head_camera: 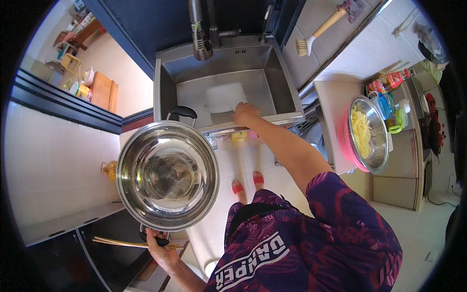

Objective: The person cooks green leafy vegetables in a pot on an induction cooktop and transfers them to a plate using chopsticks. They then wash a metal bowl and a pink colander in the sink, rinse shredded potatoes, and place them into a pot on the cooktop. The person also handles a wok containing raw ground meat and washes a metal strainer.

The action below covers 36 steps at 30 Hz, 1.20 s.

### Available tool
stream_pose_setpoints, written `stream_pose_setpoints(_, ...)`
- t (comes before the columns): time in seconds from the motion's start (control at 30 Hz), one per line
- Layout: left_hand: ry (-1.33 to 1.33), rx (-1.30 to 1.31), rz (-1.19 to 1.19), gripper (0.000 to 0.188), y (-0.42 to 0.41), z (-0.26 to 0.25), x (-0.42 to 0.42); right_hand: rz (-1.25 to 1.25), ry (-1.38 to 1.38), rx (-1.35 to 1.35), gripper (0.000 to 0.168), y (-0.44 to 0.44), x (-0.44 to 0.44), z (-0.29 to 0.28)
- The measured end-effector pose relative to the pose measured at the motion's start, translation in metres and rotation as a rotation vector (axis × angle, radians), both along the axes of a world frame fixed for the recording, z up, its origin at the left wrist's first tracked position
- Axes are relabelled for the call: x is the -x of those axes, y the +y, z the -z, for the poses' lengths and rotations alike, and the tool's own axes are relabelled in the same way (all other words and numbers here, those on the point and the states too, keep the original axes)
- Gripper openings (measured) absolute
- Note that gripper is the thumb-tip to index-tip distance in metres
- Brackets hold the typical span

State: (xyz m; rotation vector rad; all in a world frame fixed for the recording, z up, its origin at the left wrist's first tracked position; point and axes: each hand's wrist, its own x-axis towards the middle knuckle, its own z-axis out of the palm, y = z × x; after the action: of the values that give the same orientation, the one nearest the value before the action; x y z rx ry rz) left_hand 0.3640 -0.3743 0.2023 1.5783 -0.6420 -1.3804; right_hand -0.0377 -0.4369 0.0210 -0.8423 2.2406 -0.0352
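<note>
My left hand (160, 250) grips the lower black handle of a wide stainless steel pot (171, 179), held tilted left of my body. Beside that handle, wooden chopsticks (120, 242) pass at the same hand, apparently held with it. The inside of the pot is shiny, with a darker patch on its bottom. My right hand (246, 114) is at the front rim of the stainless steel sink (284, 117); its fingertips point into the basin and partly hide each other, so whether they hold anything is unclear. A whitish rectangular patch shows on the sink's bottom.
A metal faucet (201, 47) hangs over the sink. On the right counter, a metal bowl (381, 146) of pale yellow shreds (360, 133) sits in a pink basin (344, 142), near bottles and a blue-lidded container (384, 106). A wooden-handled brush (321, 31) is at the upper right.
</note>
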Motion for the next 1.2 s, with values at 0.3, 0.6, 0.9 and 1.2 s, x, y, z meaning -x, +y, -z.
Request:
stream_pose_setpoints(0.3, -0.054, -0.006, 0.025, 0.021, 0.022, -0.005, 0.04, -0.012, -0.03, 0.231, 0.058, 0.039, 0.023, -0.004)
stream_pose_setpoints(0.6, -0.1, 0.018, 0.104, 0.02, 0.048, -0.004, 0.075, 0.16, 0.077, 0.642, 0.055, 0.11, 0.039, 0.002)
stream_pose_setpoints(0.9, -0.192, -0.094, 0.355, 0.028, 0.081, -0.012, 0.122, 0.449, 0.017, 0.981, 0.017, 0.366, 0.068, -0.138)
stream_pose_setpoints(1.2, -0.013, -0.118, 0.567, 0.035, 0.113, -0.034, 0.18, 1.265, 0.452, 0.396, 0.037, 0.535, 0.165, -0.212)
